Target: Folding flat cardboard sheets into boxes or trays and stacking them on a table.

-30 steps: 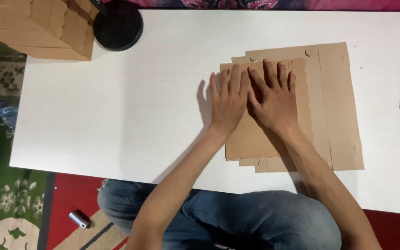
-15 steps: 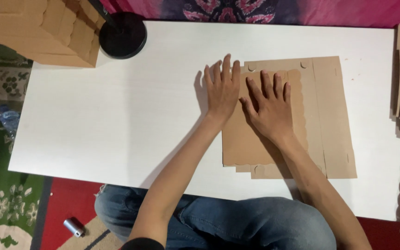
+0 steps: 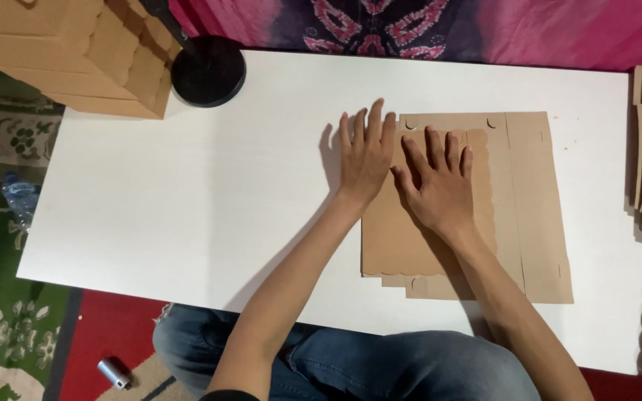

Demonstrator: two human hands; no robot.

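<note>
Pressing both open palms, left hand (image 3: 366, 154) and right hand (image 3: 441, 182), flat on the cardboard sheet (image 3: 484, 223), gripping nothing, I judge it light, stiff, creasable; best lifted by its edges.

Two bare forearms in view — no watch, no rings on the left hand (image 3: 365, 156) or right hand (image 3: 440, 189). Blue denim jeans (image 3: 380, 364) cover the legs — a dark sleeve edge shows near the left elbow.
</note>
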